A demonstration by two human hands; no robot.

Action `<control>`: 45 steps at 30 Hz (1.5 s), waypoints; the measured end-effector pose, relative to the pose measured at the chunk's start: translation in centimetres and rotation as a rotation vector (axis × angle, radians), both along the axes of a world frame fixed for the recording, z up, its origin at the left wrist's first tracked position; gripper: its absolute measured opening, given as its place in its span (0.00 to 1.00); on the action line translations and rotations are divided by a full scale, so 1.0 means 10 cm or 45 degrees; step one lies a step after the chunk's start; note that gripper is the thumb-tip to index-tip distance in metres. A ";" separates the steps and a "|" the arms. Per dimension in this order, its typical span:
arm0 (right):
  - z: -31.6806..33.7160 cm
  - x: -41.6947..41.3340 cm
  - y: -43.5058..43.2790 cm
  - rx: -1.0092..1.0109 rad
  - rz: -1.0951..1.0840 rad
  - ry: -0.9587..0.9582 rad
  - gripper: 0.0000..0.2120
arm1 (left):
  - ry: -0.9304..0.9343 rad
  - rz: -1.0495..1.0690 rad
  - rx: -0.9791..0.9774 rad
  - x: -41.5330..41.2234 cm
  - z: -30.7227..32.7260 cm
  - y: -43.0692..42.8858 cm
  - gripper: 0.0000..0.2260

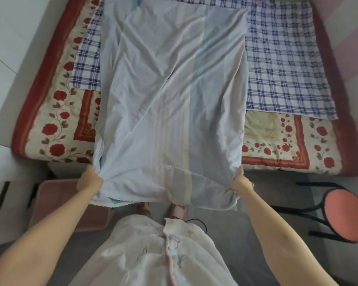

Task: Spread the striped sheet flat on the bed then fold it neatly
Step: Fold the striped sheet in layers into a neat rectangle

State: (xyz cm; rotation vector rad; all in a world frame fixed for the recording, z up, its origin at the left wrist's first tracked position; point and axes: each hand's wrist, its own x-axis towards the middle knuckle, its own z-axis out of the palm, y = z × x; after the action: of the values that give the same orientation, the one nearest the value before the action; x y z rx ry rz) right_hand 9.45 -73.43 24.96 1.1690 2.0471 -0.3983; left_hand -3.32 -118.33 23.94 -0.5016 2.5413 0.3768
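Note:
The striped sheet (170, 96), pale blue-white with faint wide stripes, lies lengthwise down the middle of the bed (56, 129), folded into a long band with some creases. Its near end hangs off the bed's front edge. My left hand (90, 179) grips the near left corner and my right hand (240, 180) grips the near right corner, pulling the end taut between them above the floor.
A blue checked cloth (283, 65) covers the far part of the bed over a red floral quilt (287, 145). A round pink stool (345, 216) stands on the right floor, a pink mat (56, 203) on the left. My feet are under the sheet's edge.

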 end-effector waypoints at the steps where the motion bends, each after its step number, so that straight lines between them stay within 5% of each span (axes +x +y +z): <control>1: -0.03 0.00 0.03 0.009 0.061 -0.041 0.37 | 0.005 -0.004 -0.037 0.04 0.00 0.00 0.13; 4: -0.40 -0.01 0.18 -0.106 0.402 -0.418 0.28 | -0.010 -0.179 -0.210 0.19 -0.03 0.03 0.09; 7: -0.84 -0.15 0.29 -0.190 0.579 -0.718 0.36 | 0.006 -0.190 -0.213 0.27 -0.07 0.02 0.07; 13: -0.27 -1.11 -0.44 -0.273 0.782 -0.193 0.20 | -0.070 0.319 0.037 0.28 -0.27 -0.15 0.08; 18: -0.23 -1.90 -1.04 -0.324 1.014 -0.133 0.22 | -0.160 0.693 0.245 0.48 -0.64 -0.49 0.16; 24: -0.64 -2.50 -1.82 -0.402 0.979 -0.162 0.20 | -0.344 1.184 0.077 0.36 -1.02 -0.93 0.32; 31: -1.27 -3.42 -2.61 -0.347 1.058 0.315 0.17 | 0.119 0.621 0.461 -0.71 -1.74 -1.18 0.10; 36: -1.70 -4.39 -3.16 -0.310 1.336 0.564 0.16 | 0.231 0.464 0.595 -1.34 -2.28 -1.03 0.12; 41: -2.32 -5.35 -3.80 -0.190 1.817 0.671 0.16 | 0.460 0.362 0.456 -1.74 -3.03 -0.85 0.12; 45: -2.87 -5.69 -4.09 -0.155 2.228 0.511 0.14 | 0.610 0.513 0.205 -1.94 -3.32 -0.69 0.07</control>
State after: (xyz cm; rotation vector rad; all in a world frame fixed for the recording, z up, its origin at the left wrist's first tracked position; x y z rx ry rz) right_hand -47.49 -114.35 -3.78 -1.0181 2.4681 0.1683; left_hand -22.68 -125.26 -9.24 -0.9596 2.8137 0.9381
